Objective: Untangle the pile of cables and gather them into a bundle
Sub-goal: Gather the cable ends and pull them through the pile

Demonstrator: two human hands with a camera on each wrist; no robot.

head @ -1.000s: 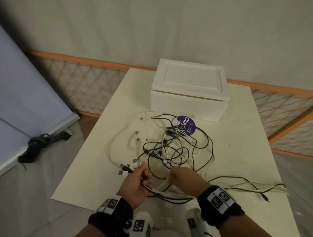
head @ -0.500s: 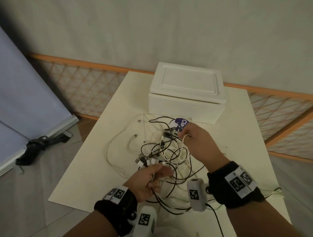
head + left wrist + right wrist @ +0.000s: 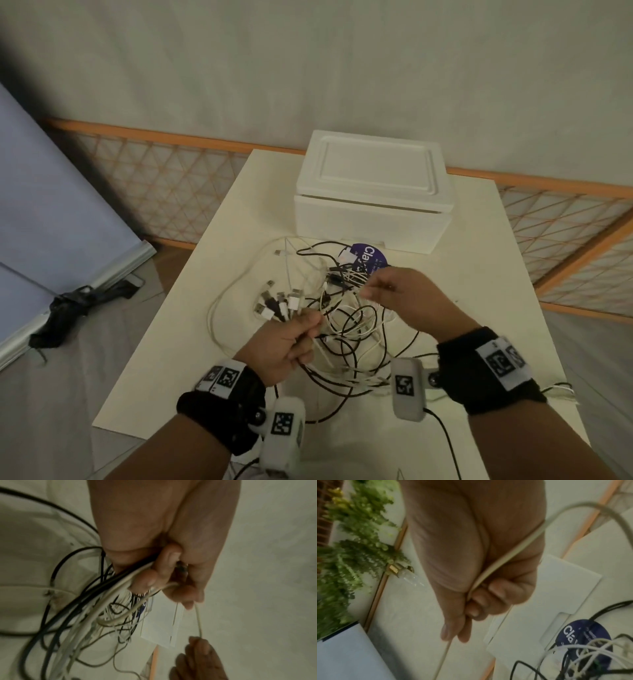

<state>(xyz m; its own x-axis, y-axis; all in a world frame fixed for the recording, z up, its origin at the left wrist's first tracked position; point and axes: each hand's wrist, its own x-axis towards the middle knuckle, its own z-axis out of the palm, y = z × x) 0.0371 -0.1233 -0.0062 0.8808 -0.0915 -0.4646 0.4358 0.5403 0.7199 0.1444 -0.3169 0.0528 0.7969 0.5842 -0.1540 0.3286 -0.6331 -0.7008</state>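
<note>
A tangle of black and white cables (image 3: pixel 346 308) lies on the cream table (image 3: pixel 479 274). My left hand (image 3: pixel 291 339) grips several cables near their plug ends (image 3: pixel 277 305), which fan out to its left; the left wrist view shows the fingers (image 3: pixel 154 577) curled round black and white strands (image 3: pixel 96 597). My right hand (image 3: pixel 387 291) is lifted above the pile's far right side and pinches one white cable (image 3: pixel 505 561), which crosses its palm and stretches between the two hands (image 3: pixel 199 620).
A white foam box (image 3: pixel 373 192) stands behind the pile, with a round purple label (image 3: pixel 366 257) on the table before it. An orange-framed lattice rail (image 3: pixel 154 164) runs behind the table. More cable trails off at the right edge (image 3: pixel 561 389).
My left hand has risen a little with its gathered plug ends. My right hand went from the near edge up over the pile and now draws a white cable upward.
</note>
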